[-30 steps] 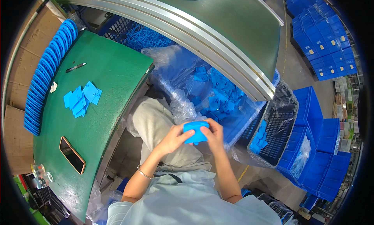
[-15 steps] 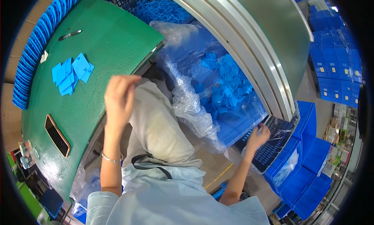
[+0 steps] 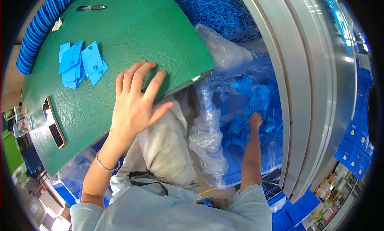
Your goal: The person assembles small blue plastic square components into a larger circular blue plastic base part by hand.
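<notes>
My left hand [image 3: 136, 93] lies at the edge of the green tabletop [image 3: 132, 27], palm down, fingers spread, holding nothing. Beyond it on the table is a small bunch of flat blue plastic pieces [image 3: 72, 65], several of them overlapping. My right hand [image 3: 255, 120] is down in a plastic-lined blue bin, at a heap of similar blue pieces [image 3: 260, 99]. Its fingers look curled in against the heap and are partly hidden; what they hold cannot be made out.
A phone [image 3: 54, 125] and a pen [image 3: 91, 8] lie on the table, beside a coiled blue hose [image 3: 34, 39]. Crumpled clear plastic [image 3: 208, 135] lines the bin's near side. A metal machine frame [image 3: 300, 71] rises at the right. Thin blue scraps [image 3: 212, 9] fill a crate behind.
My right hand has moved from beside the dark crate at the right into the heap of blue pieces. My left hand has opened and come forward onto the table edge. The view has shifted.
</notes>
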A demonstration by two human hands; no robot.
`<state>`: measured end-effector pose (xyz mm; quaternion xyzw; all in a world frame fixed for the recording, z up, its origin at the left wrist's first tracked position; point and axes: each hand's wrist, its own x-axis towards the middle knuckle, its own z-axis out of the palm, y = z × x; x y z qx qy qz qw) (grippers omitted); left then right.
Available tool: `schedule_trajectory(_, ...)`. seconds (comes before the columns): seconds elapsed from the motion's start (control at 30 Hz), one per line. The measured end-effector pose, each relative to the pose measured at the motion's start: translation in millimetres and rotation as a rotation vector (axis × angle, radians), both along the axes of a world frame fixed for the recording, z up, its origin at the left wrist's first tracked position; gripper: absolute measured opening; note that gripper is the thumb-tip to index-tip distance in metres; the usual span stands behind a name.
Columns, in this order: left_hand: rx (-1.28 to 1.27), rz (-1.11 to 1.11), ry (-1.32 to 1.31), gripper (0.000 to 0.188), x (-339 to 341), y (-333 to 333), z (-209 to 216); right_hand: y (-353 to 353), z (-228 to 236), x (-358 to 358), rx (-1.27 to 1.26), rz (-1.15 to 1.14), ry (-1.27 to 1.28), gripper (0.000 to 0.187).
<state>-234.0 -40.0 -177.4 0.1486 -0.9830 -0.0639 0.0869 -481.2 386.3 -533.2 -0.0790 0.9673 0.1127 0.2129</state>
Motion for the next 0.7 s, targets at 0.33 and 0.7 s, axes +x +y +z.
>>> schedule_trajectory(0.33,-0.041,0.011,0.001,0.059,-4.2,3.0,2.5,-45.0,30.1,31.8,-0.392,0.072,0.203,0.013)
schedule_trajectory(0.7,0.032,-0.092,0.276,0.036,7.4,15.8,3.9,-79.9,233.1,97.3,-0.991,0.109,0.142,0.007)
